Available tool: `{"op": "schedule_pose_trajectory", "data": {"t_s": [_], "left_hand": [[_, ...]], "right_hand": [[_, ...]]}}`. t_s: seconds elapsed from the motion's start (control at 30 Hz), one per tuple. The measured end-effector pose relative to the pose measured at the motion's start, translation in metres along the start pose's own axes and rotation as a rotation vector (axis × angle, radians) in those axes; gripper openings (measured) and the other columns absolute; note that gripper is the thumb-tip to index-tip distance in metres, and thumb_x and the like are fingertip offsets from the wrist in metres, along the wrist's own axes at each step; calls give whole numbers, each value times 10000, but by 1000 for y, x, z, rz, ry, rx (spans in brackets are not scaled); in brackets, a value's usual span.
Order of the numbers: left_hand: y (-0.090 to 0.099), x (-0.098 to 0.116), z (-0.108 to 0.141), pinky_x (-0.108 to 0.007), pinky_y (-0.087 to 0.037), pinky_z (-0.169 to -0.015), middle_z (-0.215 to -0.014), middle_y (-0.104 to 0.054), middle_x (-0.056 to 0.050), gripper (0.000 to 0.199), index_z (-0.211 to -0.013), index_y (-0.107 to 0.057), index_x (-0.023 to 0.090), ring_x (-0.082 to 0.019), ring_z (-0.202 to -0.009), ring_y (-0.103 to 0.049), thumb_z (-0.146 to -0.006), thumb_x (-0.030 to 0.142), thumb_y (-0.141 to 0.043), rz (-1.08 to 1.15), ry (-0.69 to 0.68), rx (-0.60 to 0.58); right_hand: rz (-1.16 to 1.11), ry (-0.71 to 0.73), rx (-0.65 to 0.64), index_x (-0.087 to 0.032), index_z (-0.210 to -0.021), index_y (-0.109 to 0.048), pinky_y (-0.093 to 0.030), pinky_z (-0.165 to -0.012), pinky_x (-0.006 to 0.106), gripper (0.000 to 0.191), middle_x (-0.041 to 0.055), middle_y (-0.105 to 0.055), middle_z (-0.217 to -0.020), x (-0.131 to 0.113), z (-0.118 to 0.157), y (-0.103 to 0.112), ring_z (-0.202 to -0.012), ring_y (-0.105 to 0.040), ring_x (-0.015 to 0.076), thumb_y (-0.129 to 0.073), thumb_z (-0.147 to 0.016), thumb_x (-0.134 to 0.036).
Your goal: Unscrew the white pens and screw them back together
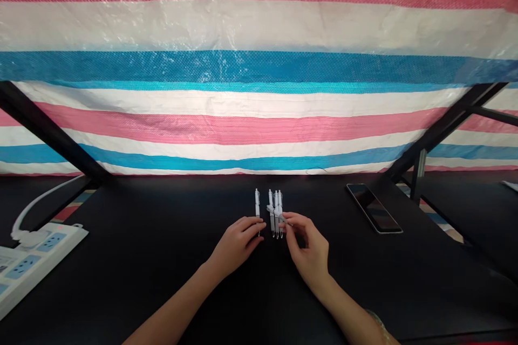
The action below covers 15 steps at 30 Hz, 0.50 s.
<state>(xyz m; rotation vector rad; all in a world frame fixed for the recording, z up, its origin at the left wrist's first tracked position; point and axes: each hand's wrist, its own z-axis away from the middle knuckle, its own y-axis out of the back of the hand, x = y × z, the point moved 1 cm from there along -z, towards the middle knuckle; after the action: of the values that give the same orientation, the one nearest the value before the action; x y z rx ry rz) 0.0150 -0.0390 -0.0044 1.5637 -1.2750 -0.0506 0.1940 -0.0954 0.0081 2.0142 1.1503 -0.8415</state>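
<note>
On the black table, three white click pens (pixel 276 202) lie side by side, tips toward me. A white strip (pixel 279 215) crosses over them; its exact kind is too small to make out. My right hand (pixel 309 245) is at their right side, thumb and forefinger pinched on the strip's end. A little to the left, apart from the group, lies a single white pen (pixel 257 202). My left hand (pixel 237 240) has its thumb and fingertips closed about this pen's lower part, covering some of it.
A phone (pixel 374 208) with a dark screen lies to the right. At the left edge stands a white power strip (pixel 44 259) with a plugged-in cable (pixel 36 199). Black metal bars (pixel 52 135) slant at both sides, and striped plastic sheeting (pixel 243 129) hangs behind the table.
</note>
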Motion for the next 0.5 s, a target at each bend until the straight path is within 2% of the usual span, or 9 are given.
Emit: {"op": "schedule_pose_trajectory", "data": {"t_s": [0.1,0.2,0.27,0.37,0.5], "left_hand": [[3,3,-4,-356,-512,-788,-1056,-652,-87,323,-1168,-592,232,-210,-866,-629,-853,284,-547,296,273,95],[6,3,-8,-307,-522,-694,-980,-680,-98,376,-1171,-582,181,-184,-744,-649,-842,362,-560,786,570,161],[7,2,-9,-272,-515,-685,-930,-692,-103,372,-1123,-610,151,-170,-738,-649,-820,366,-599,1075,706,210],[9,-1,-8,-219,-502,-692,-861,-695,-80,298,-1016,-668,142,-141,-747,-635,-756,286,-695,1299,804,280],[11,-3,-6,-201,-503,-688,-826,-685,-56,241,-957,-700,144,-122,-728,-624,-733,231,-722,1387,857,309]], "right_hand": [[-47,82,2,-204,-943,-531,-539,-759,333,177,97,-609,-1028,-6,3,0,-841,-642,175,-490,-825,-79],[-22,270,-216,-209,-962,-529,-524,-781,336,251,90,-613,-1048,-10,9,-3,-901,-620,180,-491,-789,-31],[4,382,-384,-201,-991,-524,-514,-783,329,289,92,-606,-1074,-12,13,-6,-923,-599,177,-476,-778,-12],[28,454,-546,-181,-993,-520,-499,-787,328,295,97,-594,-1099,-15,16,-10,-932,-569,176,-442,-774,1],[6,350,-647,-189,-965,-530,-481,-801,317,311,83,-570,-1137,-20,15,-10,-977,-535,174,-397,-770,13]]}}
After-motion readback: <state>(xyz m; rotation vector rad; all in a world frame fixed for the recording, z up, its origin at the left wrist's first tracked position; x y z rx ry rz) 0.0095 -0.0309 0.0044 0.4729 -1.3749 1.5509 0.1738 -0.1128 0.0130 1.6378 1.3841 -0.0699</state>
